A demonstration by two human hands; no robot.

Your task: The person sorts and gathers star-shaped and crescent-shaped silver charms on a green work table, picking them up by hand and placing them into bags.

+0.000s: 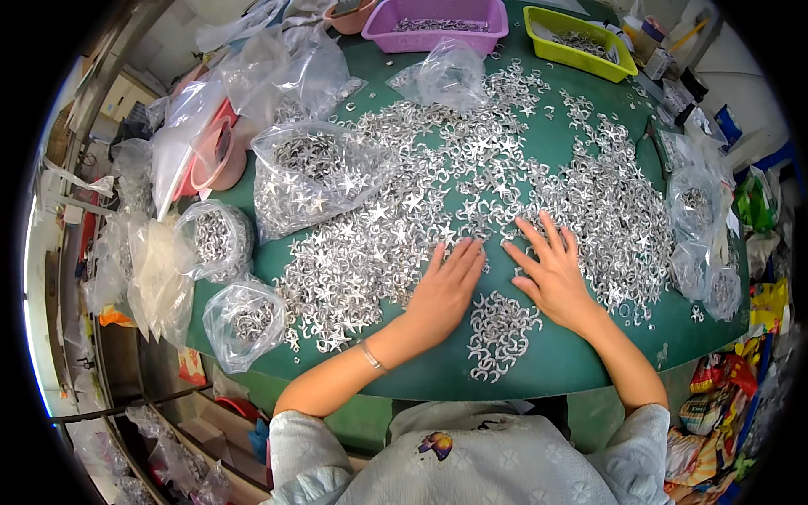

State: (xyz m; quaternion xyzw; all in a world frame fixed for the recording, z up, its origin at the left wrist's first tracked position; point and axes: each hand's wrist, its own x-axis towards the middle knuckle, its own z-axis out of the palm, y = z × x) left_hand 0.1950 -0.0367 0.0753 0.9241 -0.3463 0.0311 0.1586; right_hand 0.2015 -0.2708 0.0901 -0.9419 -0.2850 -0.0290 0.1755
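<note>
Small silvery metal pieces lie spread over the green table (pixel 404 370). Star-shaped pieces (pixel 358 273) mix with crescents in the wide left heap. Mostly curved crescent pieces (pixel 623 227) make up the right heap. My left hand (pixel 446 284) rests flat at the left heap's edge, fingers stretched and close together, over the pieces there. Beside the right heap, my right hand (pixel 551 273) has its fingers spread, the fingertips among loose pieces. Between my wrists, near the table's front edge, sits a small separate pile of crescents (pixel 502 337). What lies under my palms is hidden.
Clear plastic bags of metal pieces (pixel 307 177) stand along the left. A purple basin (pixel 433 40) and a yellow-green tray (pixel 581 57) hold more at the back. A pink basin (pixel 220 164) sits far left. More filled bags (pixel 694 210) line the right edge.
</note>
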